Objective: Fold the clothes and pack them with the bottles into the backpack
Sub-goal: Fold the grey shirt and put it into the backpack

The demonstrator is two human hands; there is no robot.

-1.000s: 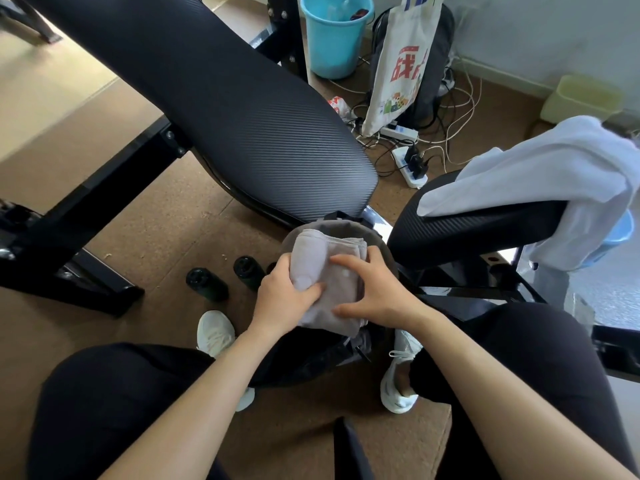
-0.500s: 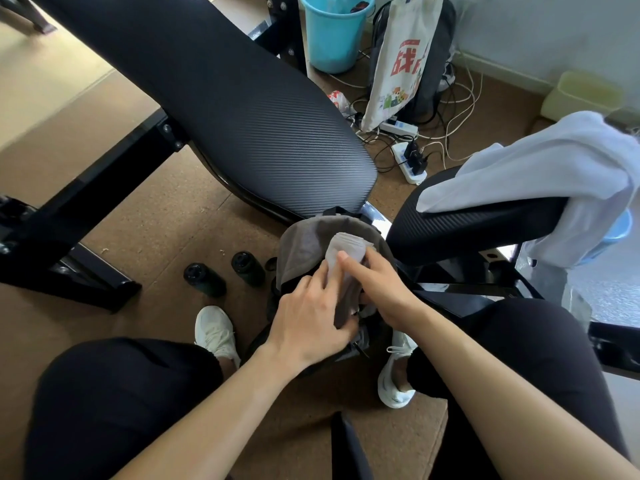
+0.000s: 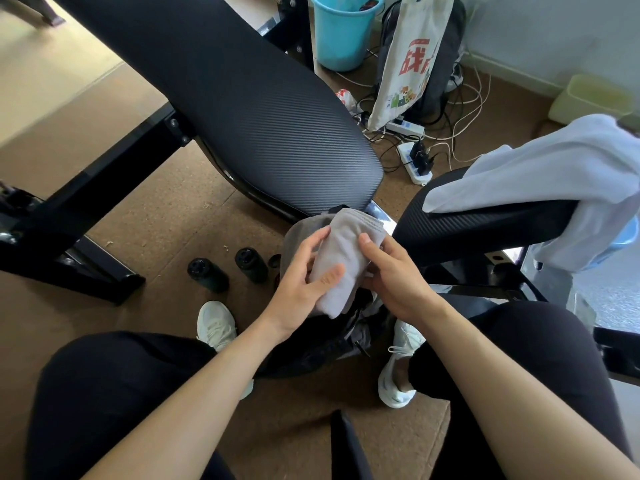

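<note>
A folded grey garment (image 3: 343,261) stands on end in the open mouth of the dark backpack (image 3: 332,344) on the floor between my feet. My left hand (image 3: 304,285) grips its left side and lower end. My right hand (image 3: 391,278) holds its right side, thumb on top. The backpack's grey flap (image 3: 298,233) lies behind the garment. Two dark bottles (image 3: 207,273) (image 3: 251,265) stand on the floor to the left of the backpack. A white garment (image 3: 561,174) hangs over the black seat pad at the right.
A long black bench pad (image 3: 242,98) slants overhead from the upper left. A second black pad (image 3: 485,220) sits at right. Behind are a blue bucket (image 3: 341,32), a printed tote bag (image 3: 408,64), power strips with cables (image 3: 415,161), and a pale bin (image 3: 592,98).
The grey garment, pushed partly down into the backpack half a second ago, now stands higher out of the opening. Both hands have shifted to its sides.
</note>
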